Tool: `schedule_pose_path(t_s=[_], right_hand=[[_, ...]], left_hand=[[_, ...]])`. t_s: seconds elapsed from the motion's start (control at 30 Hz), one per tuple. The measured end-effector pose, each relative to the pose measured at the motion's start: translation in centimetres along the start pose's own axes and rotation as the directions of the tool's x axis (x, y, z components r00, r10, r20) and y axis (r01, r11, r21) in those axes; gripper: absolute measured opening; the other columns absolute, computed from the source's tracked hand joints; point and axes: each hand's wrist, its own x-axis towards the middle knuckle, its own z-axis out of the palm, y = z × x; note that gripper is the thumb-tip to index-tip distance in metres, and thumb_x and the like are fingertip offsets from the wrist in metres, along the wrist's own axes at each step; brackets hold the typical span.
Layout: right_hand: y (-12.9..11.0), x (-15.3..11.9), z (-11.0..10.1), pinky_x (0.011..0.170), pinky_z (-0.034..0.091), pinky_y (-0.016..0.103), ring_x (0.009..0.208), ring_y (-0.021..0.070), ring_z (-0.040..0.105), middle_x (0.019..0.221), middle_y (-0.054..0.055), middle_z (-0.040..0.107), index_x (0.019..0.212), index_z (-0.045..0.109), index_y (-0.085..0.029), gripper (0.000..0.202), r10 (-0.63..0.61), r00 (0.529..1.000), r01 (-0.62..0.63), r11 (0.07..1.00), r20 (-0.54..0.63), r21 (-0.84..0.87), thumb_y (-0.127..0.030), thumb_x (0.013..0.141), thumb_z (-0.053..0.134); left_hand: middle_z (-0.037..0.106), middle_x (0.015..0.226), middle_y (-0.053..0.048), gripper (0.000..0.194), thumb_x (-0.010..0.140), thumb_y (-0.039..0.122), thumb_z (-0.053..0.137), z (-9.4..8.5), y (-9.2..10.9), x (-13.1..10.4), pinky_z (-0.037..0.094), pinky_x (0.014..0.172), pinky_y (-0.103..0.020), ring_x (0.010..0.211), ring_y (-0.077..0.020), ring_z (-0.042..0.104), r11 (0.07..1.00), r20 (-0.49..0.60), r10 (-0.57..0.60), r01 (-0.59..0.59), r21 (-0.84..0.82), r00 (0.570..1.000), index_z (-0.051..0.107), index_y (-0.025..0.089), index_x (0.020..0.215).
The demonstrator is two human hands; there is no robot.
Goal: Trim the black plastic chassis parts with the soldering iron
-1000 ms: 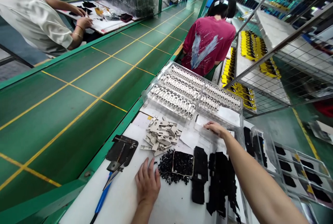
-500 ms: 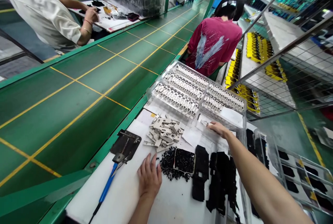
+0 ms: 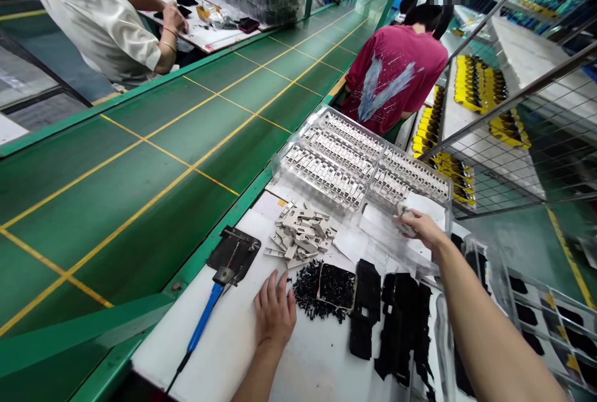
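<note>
My left hand (image 3: 276,315) lies flat on the white worktop, fingers stretched out and holding nothing. Just to its right is a heap of small black pieces (image 3: 308,293) around a shallow tray (image 3: 319,284) filled with the same pieces. Beyond it lies a loose pile of light-grey plastic parts (image 3: 303,234). My right hand (image 3: 422,229) is over the near right of the clear plastic tray (image 3: 366,203), its fingers closed on a small light-grey plastic part (image 3: 402,210), which is blurred. Similar parts stand in rows in the tray's compartments, beside white paper (image 3: 426,206).
A soldering iron (image 3: 203,321) with a blue handle rests on a dark stand (image 3: 237,252) at the left. Black sheets (image 3: 396,321) lie at the right. A green conveyor (image 3: 153,203) runs alongside. Co-workers (image 3: 396,72) sit ahead and across the belt.
My right hand has moved right over the tray, away from the near middle compartment, with the small part in its fingers. My left hand stays flat on the worktop. The view has shifted slightly.
</note>
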Motion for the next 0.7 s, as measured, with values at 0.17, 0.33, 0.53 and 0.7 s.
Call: schedule_pose_path(t_s=[0.17,0.33,0.53,0.7], right_hand=[[-3.5,-6.7,3.7,0.059,0.054,0.03,0.071,0.017,0.062,0.089,0.005,0.066,0.103,0.064,-0.018,0.045,-0.307,0.952,0.306,0.942,-0.017,0.14,-0.038,0.066,0.08],[-5.1,-12.0,17.5,0.06,0.053,0.034,0.071,0.0212,0.061,0.086,0.005,0.066,0.101,0.069,-0.021,0.034,-0.428,0.902,0.428,0.904,0.062,0.013,-0.033,0.069,0.07],[-4.7,-12.6,25.2,0.097,0.041,0.054,0.118,0.0408,0.045,0.118,0.02,0.053,0.11,0.067,-0.012,0.043,-0.48,0.875,0.452,0.856,-0.061,-0.251,-0.022,0.069,0.066],[-3.9,-12.3,24.8,0.101,0.039,0.057,0.128,0.0436,0.038,0.139,0.024,0.04,0.123,0.061,-0.012,0.054,-0.541,0.839,0.495,0.801,-0.054,-0.336,-0.034,0.075,0.07]], left_hand=[[0.059,0.135,-0.017,0.039,0.094,0.025,0.05,-0.1,-0.1,-0.2,0.041,0.094,-0.046,0.117,-0.0324,0.055,1.0,0.011,0.008,-0.008,0.004,1.0,0.059,0.016,0.131],[0.059,0.134,-0.018,0.038,0.094,0.024,0.05,-0.4,0.0,0.0,0.042,0.094,-0.046,0.118,-0.0327,0.054,1.0,0.006,0.016,-0.017,0.014,1.0,0.06,0.014,0.129],[0.059,0.136,-0.017,0.037,0.094,0.021,0.049,-0.6,0.2,0.0,0.042,0.095,-0.045,0.121,-0.0308,0.053,1.0,0.033,0.003,-0.004,0.02,0.999,0.059,0.016,0.13],[0.058,0.137,-0.016,0.038,0.095,0.023,0.048,-0.9,0.3,-0.2,0.041,0.096,-0.046,0.122,-0.0311,0.053,1.0,0.034,-0.016,0.016,-0.003,0.999,0.058,0.017,0.131]])
